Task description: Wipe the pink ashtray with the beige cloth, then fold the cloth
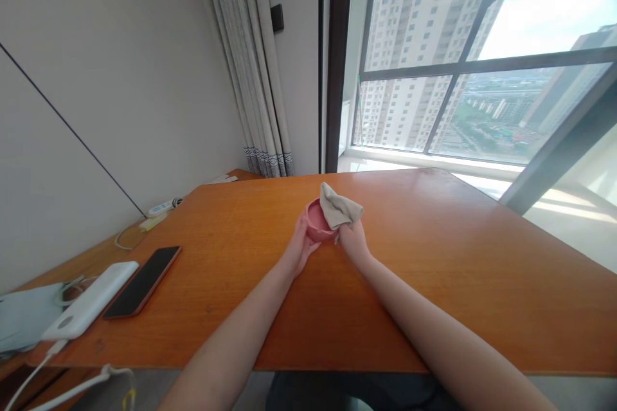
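Note:
A pink bowl (317,218) is held over the middle of the wooden table, its opening tilted toward me. My left hand (302,245) is closed on the bowl's left side, thumb near the rim and fingers underneath. My right hand (353,240) grips a beige cloth (340,206) at the bowl's right edge. Part of the cloth covers the right side of the rim, and one corner sticks up above it. The right fingertips are partly hidden behind the cloth and the bowl.
The brown wooden table (231,295) spreads around my arms. To the left lie a black phone (143,282), a white power bank (91,300) with a cable, and a pale blue-grey item (29,318). A power strip (161,208) sits by the wall. Windows stand beyond the table.

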### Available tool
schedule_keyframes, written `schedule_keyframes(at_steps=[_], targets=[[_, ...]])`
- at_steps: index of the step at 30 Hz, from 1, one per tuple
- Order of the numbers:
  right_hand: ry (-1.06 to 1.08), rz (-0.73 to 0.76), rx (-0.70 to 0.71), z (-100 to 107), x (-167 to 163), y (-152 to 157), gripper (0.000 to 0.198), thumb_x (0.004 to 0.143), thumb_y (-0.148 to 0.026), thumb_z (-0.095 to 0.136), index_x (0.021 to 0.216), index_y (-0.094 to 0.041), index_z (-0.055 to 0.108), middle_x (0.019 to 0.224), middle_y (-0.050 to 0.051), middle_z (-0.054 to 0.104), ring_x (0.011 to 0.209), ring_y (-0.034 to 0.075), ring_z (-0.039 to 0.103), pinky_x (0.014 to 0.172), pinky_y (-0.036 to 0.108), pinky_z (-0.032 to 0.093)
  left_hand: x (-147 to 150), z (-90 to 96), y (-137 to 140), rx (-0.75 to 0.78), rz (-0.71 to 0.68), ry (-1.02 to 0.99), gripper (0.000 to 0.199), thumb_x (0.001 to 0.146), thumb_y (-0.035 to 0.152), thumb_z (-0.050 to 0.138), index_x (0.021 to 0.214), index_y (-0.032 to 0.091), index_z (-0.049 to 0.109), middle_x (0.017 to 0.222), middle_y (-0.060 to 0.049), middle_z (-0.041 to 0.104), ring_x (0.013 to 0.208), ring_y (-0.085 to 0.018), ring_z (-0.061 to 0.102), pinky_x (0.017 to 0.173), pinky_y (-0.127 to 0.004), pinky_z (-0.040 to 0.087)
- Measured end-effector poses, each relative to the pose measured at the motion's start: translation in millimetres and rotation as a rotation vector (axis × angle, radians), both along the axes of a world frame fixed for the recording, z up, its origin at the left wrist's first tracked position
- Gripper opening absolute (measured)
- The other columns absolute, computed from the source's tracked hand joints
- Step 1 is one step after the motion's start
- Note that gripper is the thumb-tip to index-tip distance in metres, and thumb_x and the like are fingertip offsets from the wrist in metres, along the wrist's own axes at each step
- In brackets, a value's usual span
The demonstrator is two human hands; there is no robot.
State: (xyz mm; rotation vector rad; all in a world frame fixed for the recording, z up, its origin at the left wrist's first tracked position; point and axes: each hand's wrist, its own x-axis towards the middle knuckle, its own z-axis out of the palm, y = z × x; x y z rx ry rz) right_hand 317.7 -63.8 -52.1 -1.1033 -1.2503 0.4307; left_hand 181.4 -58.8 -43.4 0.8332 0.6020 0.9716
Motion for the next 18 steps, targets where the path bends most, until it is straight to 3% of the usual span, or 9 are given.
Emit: schedule_keyframes(at_steps=[3, 5, 8, 12, 15, 18], targets=[[0.004, 0.086, -0.092, 6, 18, 2, 0.034, 0.083, -0.034, 0.046, 0.113, -0.021, 0.058, 0.098, 0.006, 0.067, 0.103, 0.027, 0.058, 0.086, 0.043, 0.051, -4, 1.6, 0, -0.065, -0.135, 0.104, 0.068, 0.075, 0.067, 0.047, 0.129, 0.025, 0.046, 0.117, -0.014, 0.061, 0.096, -0.025, 0.063, 0.076, -0.037, 0.050], [-0.010, 0.107, -0.125, 8, 24, 3, 0.032, 0.083, -0.037, 0.047, 0.107, -0.021, 0.061, 0.092, 0.004, 0.068, 0.095, 0.026, 0.061, 0.079, 0.040, 0.053, -5, 2.9, -1, -0.061, -0.101, 0.142, 0.065, 0.075, 0.059, 0.055, 0.130, 0.026, 0.044, 0.114, -0.014, 0.062, 0.091, -0.023, 0.065, 0.071, -0.034, 0.051], [-0.053, 0.141, -0.076, 7, 19, 2, 0.037, 0.082, -0.036, 0.048, 0.114, -0.021, 0.058, 0.106, 0.005, 0.066, 0.102, 0.026, 0.059, 0.085, 0.040, 0.051, -5, 5.0, -2, -0.042, -0.011, 0.119, 0.063, 0.076, 0.051, 0.061, 0.131, 0.027, 0.042, 0.115, -0.012, 0.062, 0.090, -0.021, 0.064, 0.070, -0.031, 0.052], [-0.072, 0.195, 0.044, 7, -3, -8, 0.057, 0.081, -0.030, 0.050, 0.135, -0.019, 0.037, 0.138, 0.011, 0.043, 0.126, 0.024, 0.043, 0.105, 0.041, 0.035, -6, 5.6, 3, 0.009, 0.098, -0.006, 0.063, 0.075, 0.046, 0.064, 0.131, 0.030, 0.040, 0.116, -0.009, 0.061, 0.086, -0.017, 0.065, 0.076, -0.031, 0.052], [-0.008, 0.094, 0.041, 6, -18, -14, 0.060, 0.082, -0.030, 0.049, 0.137, -0.018, 0.031, 0.143, 0.013, 0.035, 0.131, 0.024, 0.035, 0.108, 0.043, 0.030, -8, 4.2, 6, 0.075, 0.129, -0.046, 0.064, 0.072, 0.041, 0.069, 0.129, 0.027, 0.043, 0.112, -0.008, 0.063, 0.086, -0.017, 0.064, 0.077, -0.030, 0.052], [-0.028, 0.042, 0.020, 6, -16, -11, 0.058, 0.082, -0.034, 0.049, 0.136, -0.018, 0.034, 0.138, 0.014, 0.041, 0.128, 0.025, 0.039, 0.103, 0.044, 0.036, -9, 5.0, 5, 0.142, 0.126, -0.030, 0.076, 0.064, 0.035, 0.077, 0.131, 0.029, 0.041, 0.116, -0.007, 0.062, 0.096, -0.019, 0.062, 0.081, -0.030, 0.051]])
